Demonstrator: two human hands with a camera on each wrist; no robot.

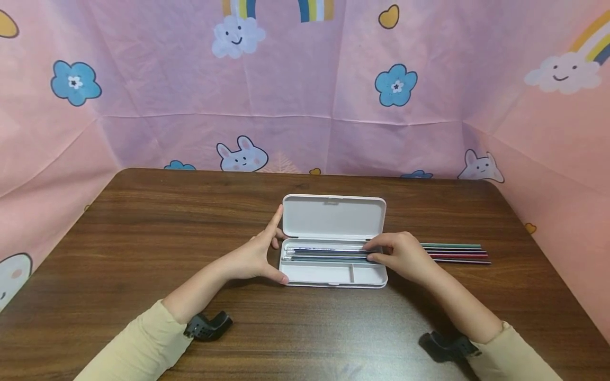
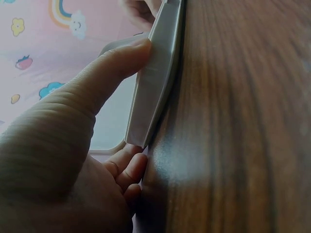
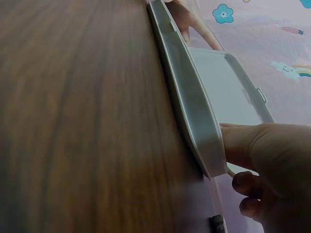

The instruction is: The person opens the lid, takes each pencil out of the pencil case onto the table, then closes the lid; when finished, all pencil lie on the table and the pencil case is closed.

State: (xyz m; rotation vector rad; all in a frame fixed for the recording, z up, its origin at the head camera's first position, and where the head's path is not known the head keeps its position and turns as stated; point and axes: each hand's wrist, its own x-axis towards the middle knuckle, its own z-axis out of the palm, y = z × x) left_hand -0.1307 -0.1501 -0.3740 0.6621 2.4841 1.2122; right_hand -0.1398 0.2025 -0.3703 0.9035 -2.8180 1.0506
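Observation:
A white pencil case lies on the table with its lid raised at the back. Several pencils, with white erasers at the left end, lie side by side in its long rear compartment. My left hand holds the case's left end, the thumb on the front corner and a finger reaching up along the lid's edge. In the left wrist view, other fingers curl behind the case. My right hand reaches over the right end, thumb and fingertips pinching the pencils; the exact contact is partly hidden.
More pencils, in green, red and dark colours, lie on the wooden table right of the case, partly behind my right hand. A small divider splits the front compartment. A patterned pink cloth hangs behind the table.

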